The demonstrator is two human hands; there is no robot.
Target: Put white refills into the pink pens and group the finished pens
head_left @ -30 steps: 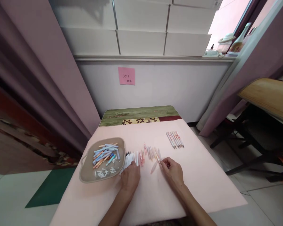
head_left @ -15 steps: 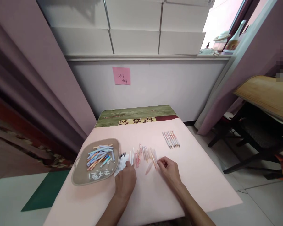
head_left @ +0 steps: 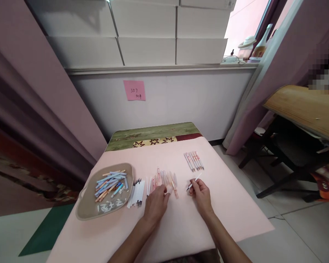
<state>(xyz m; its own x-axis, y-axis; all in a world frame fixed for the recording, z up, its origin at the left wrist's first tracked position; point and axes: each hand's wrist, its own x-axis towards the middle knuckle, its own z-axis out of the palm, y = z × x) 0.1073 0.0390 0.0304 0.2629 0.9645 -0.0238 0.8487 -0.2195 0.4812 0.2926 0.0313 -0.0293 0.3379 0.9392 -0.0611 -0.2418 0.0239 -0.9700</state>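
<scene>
My right hand pinches a slim white pen refill with a dark tip, tilted above the pink cloth. My left hand is closed at the fingertips on a pale, see-through pen barrel, partly hidden by the fingers. Around it lie loose pen parts: red-printed clear barrels and pale orange-tinted ones. To its left, a row of white refills with black ends rests beside the tray. Beyond my right hand, several pens lie side by side.
A beige tray at the left holds blue and orange pen pieces and small white bits. Pink cloth covers the table. A wooden table stands at the right, and a wall rises behind.
My left hand has moved right, from the white refills to the clear barrels. My right hand has moved right, away from the barrels, and now holds a white refill. The view has shifted slightly.
</scene>
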